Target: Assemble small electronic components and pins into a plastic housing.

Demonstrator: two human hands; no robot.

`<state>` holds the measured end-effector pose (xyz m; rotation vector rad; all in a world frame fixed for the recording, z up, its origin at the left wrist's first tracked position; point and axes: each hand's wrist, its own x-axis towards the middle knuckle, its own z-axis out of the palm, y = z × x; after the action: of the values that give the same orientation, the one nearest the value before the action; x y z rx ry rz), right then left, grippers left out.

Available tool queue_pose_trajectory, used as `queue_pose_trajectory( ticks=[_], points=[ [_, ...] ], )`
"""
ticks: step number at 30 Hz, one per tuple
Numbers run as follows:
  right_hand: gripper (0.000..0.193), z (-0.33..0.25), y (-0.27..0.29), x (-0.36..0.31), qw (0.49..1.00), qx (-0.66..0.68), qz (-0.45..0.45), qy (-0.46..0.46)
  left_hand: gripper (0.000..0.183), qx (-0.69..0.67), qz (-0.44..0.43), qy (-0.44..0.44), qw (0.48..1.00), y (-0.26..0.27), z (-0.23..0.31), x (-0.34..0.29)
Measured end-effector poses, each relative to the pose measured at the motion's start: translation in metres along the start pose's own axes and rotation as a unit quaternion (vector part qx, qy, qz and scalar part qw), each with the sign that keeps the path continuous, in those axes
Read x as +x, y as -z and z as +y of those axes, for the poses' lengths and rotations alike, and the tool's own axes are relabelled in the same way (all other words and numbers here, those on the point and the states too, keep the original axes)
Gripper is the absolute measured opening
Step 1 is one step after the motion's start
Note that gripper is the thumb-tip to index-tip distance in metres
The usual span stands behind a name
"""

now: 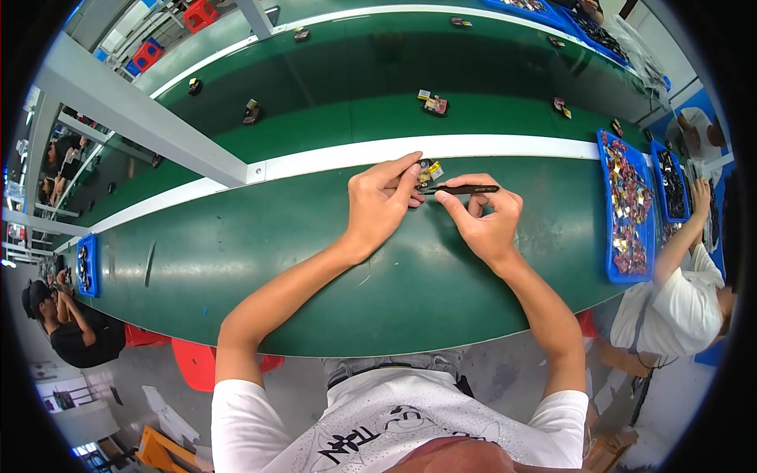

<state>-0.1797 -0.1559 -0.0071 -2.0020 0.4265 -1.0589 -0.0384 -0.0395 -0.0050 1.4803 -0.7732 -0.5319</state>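
Black tweezers (477, 189) are pointing toward the person's left, their long axis lying nearly crosswise, from a blunt end sticking out past the right hand (490, 221) to slim tips reaching in at a small black part (426, 175). That part is resting in the grip of the left hand (380, 201), above the far side of the green table (315, 252), near a white rail (331, 160). A yellow label (436, 171) is showing on the part, facing the right side; the fingers are covering so much that its own long axis cannot be told. The left fingers are pinching narrowly, thumb and forefinger holding the part between them, with the forefinger pointing away and to the right. The right fingers are closing around the tweezers, the thumb pressing from the near side. Whether the tips are touching the part is too small to tell.

Beyond the rail, a green belt (347, 122) is carrying similar small parts, one with a yellow label (435, 105) lying almost straight ahead. A blue tray (628, 277) filled with small reddish and yellow pieces is standing at the table's right end, its long side running away from the person. Another blue tray (93, 272) is sitting at the far left end.
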Motion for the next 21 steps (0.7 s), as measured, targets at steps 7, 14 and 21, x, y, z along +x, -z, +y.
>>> queue_pose_trajectory(
  ticks=[7,14,21],
  points=[
    [0.016,-0.001,0.002,0.000,1.000,-0.005,0.004,-0.028,0.034,0.213,0.015,-0.262,0.941,-0.005,-0.012,-0.001],
    [0.016,0.002,0.005,0.002,0.992,0.060,-0.008,-0.108,0.038,0.287,0.028,-0.346,0.893,-0.009,-0.009,-0.003],
    [0.015,0.006,0.010,0.008,0.953,0.209,-0.040,-0.214,0.030,0.006,-0.058,-0.039,0.998,0.004,-0.006,0.003]
  ],
)
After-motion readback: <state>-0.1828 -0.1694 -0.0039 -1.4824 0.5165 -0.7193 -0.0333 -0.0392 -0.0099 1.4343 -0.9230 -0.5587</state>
